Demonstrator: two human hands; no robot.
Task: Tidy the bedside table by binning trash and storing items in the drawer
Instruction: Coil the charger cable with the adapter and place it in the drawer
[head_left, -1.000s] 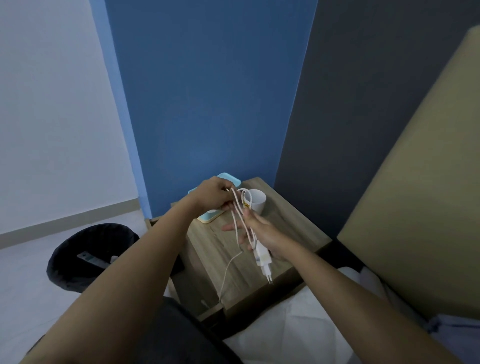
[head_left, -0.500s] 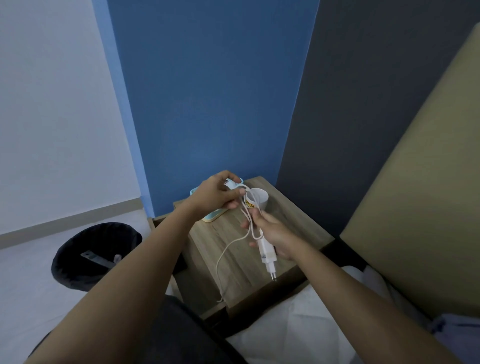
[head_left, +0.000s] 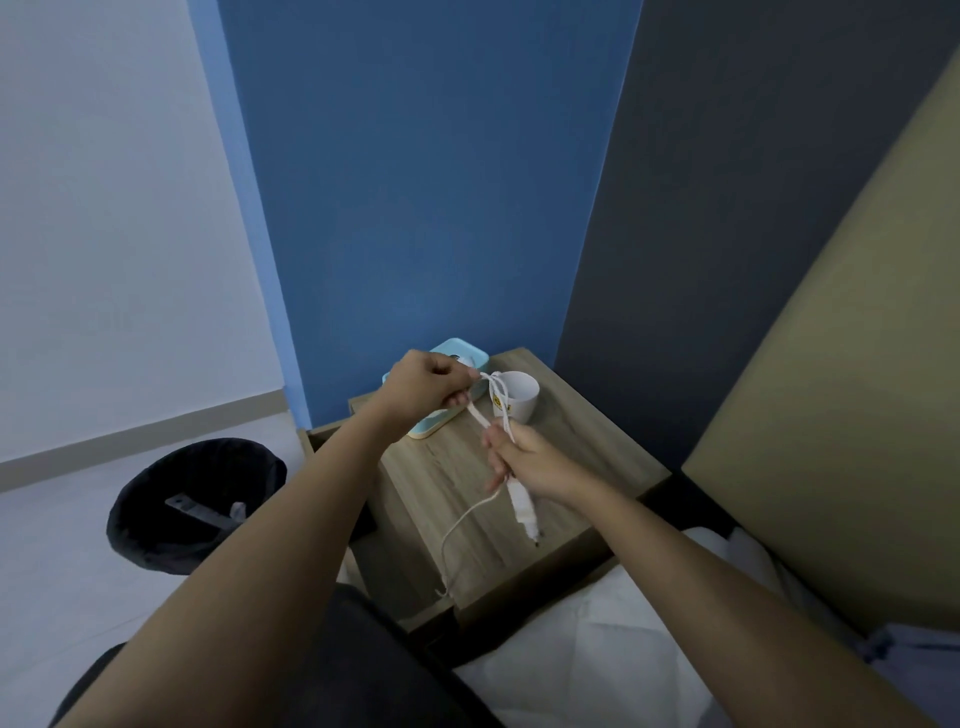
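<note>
Above the wooden bedside table (head_left: 587, 457), my right hand (head_left: 530, 460) grips a white charger (head_left: 523, 512) with its plug hanging down. Its white cable (head_left: 460, 530) runs in loops up to my left hand (head_left: 423, 387), which pinches the loops near the top. A loose tail of the cable trails down over the table's front edge. A white cup (head_left: 519, 397) with a yellow mark stands at the back of the table, just behind the loops. A light blue box (head_left: 457, 358) lies at the back left, partly hidden by my left hand.
A black bin (head_left: 192, 499) lined with a dark bag stands on the floor to the left, with some trash inside. White bedding (head_left: 597, 649) lies below the table's front, and a tan headboard (head_left: 831, 415) rises on the right. Blue and grey walls stand behind.
My left hand has risen a little and pulled the cable loops tighter. The loose tail over the table has grown shorter. My right hand has kept hold of the charger.
</note>
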